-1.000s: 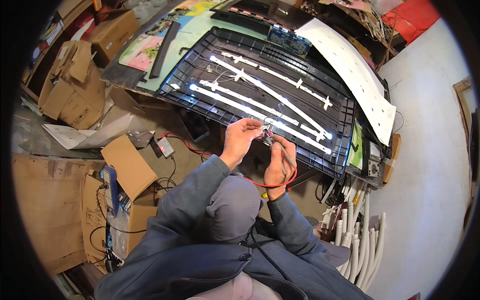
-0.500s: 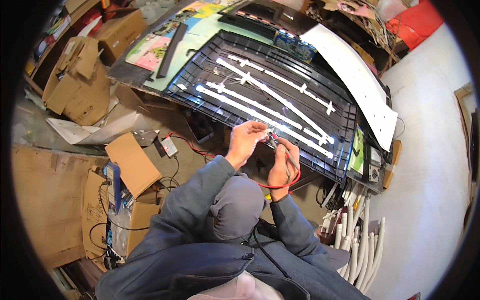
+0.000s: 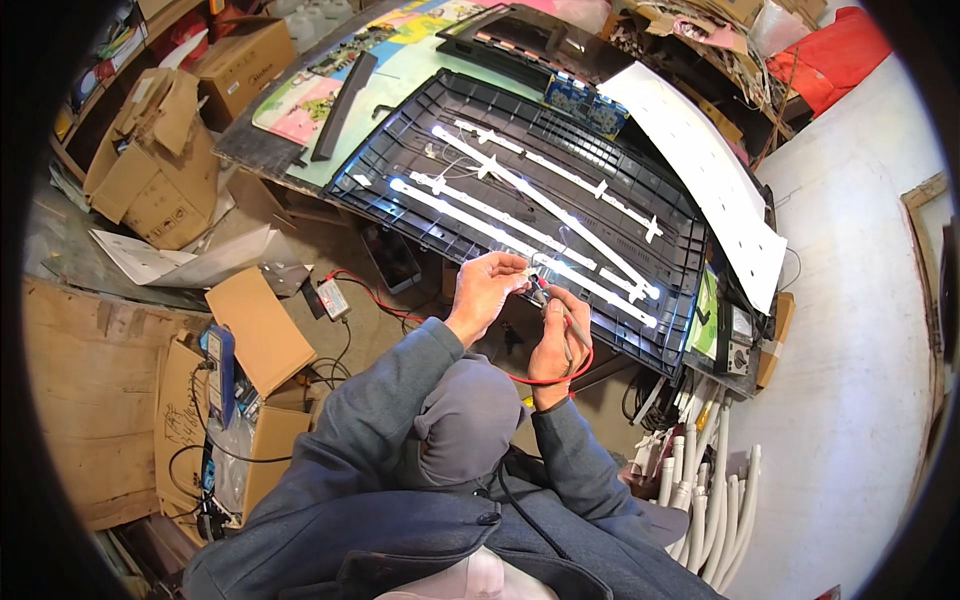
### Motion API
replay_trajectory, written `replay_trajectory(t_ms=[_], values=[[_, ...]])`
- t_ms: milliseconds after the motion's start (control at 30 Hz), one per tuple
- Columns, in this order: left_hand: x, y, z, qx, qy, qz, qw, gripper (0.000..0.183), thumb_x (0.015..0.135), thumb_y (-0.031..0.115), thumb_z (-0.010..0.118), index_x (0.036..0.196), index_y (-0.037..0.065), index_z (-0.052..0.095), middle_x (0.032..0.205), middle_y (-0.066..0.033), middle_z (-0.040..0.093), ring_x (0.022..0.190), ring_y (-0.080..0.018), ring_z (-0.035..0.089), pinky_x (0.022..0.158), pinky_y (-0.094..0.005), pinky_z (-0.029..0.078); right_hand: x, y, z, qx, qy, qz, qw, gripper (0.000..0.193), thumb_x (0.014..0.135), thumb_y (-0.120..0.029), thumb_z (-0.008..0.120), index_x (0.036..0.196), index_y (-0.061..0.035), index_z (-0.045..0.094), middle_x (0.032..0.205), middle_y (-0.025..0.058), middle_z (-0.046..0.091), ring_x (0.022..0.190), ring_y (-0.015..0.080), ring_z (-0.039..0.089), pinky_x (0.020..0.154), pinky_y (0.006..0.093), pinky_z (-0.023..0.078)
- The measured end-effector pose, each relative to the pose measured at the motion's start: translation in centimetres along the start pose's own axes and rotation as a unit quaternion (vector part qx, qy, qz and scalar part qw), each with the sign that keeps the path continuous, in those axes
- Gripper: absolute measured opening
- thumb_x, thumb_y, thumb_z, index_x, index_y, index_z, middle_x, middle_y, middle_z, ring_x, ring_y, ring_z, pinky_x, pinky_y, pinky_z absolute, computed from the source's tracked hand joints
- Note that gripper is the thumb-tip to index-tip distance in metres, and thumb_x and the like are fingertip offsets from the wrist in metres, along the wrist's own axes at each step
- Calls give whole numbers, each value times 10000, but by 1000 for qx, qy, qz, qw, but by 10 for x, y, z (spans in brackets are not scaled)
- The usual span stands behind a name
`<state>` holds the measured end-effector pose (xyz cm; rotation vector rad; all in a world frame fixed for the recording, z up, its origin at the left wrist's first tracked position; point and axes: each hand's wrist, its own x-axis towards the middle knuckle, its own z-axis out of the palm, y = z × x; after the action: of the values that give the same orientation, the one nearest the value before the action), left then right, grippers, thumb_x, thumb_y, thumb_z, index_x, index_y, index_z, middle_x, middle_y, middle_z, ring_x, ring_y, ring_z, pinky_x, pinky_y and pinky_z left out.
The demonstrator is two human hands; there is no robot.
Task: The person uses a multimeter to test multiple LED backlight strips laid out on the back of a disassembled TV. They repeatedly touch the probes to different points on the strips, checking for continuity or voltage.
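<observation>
We have both bare hands at the near edge of the black shell (image 3: 682, 250), which lies on the bench (image 3: 400, 78). With our left hand (image 3: 484, 297) we pinch a small pale piece (image 3: 530, 273) between thumb and forefinger; it is too small to make out clearly. The fingers of our right hand (image 3: 556, 347) are curled around a slim grey probe (image 3: 576, 329), its tip end close to the pale piece; whether the two touch, we cannot tell. A red lead (image 3: 545, 382) loops below that hand, on the near side of the shell.

Inside the shell we see one brightly lit strip (image 3: 455, 217) running along its near side and a lit diagonal strip (image 3: 540, 200) crossing its middle. A dimmer white strip (image 3: 590, 182) lies toward its far side.

Beyond the far edge of the shell stands a blue circuit board (image 3: 588, 108); a white sheet (image 3: 705, 165) dotted with holes leans along its right side. Left of the shell lies a dark bar (image 3: 345, 105), and past its near right corner sits a meter (image 3: 740, 340). White pipes (image 3: 715, 490) are bunched nearer us than that corner.
</observation>
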<state>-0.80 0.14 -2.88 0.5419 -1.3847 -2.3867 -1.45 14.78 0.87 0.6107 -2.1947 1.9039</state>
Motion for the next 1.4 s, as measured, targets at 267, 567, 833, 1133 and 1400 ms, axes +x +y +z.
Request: replay_trajectory(t_ms=[267, 567, 833, 1133, 1400], values=[[-2, 3, 0, -6, 2, 0, 1000, 209, 977, -37, 739, 1187, -45, 741, 1056, -107, 797, 922, -155, 775, 866, -278, 637, 1, 1, 0, -5, 1, -14, 1000, 234, 1106, -131, 598, 1237, 15, 725, 1091, 72, 689, 894, 126, 607, 829, 289, 508], [-2, 3, -1, -5, -2, 3, 1000, 212, 977, -23, 753, 1188, -36, 742, 1036, -103, 798, 910, -150, 772, 852, -282, 640, 1, -5, -1, 0, -11, 33, 999, 267, 1088, -135, 580, 1229, 18, 748, 1168, 163, 698, 1084, 265, 674, 986, 383, 522], [-1, 4, 0, -3, 2, -7, 1000, 209, 980, -27, 756, 1187, -38, 743, 1035, -102, 799, 902, -150, 774, 849, -276, 640, 0, 1, -1, 4, -2, 37, 999, 260, 1066, -112, 592, 1208, 15, 768, 1155, 167, 709, 1067, 285, 675, 972, 390, 523], [2, 2, -3, 2, -1, -2, 1000, 229, 974, -36, 772, 1200, -48, 738, 1037, -103, 801, 896, -149, 769, 839, -274, 638, 2, -7, 1, -18, 12, -8, 1000, 235, 1055, -117, 621, 1189, 2, 773, 1114, 163, 704, 1025, 290, 681, 926, 396, 535], [0, 5, -2, 13, 5, 6, 1000, 234, 974, -48, 764, 1206, -45, 736, 1057, -118, 801, 915, -162, 775, 854, -288, 647, 2, -7, 1, -17, 10, -38, 999, 226, 1086, -135, 620, 1194, 4, 763, 1113, 103, 696, 992, 195, 652, 893, 333, 520]])
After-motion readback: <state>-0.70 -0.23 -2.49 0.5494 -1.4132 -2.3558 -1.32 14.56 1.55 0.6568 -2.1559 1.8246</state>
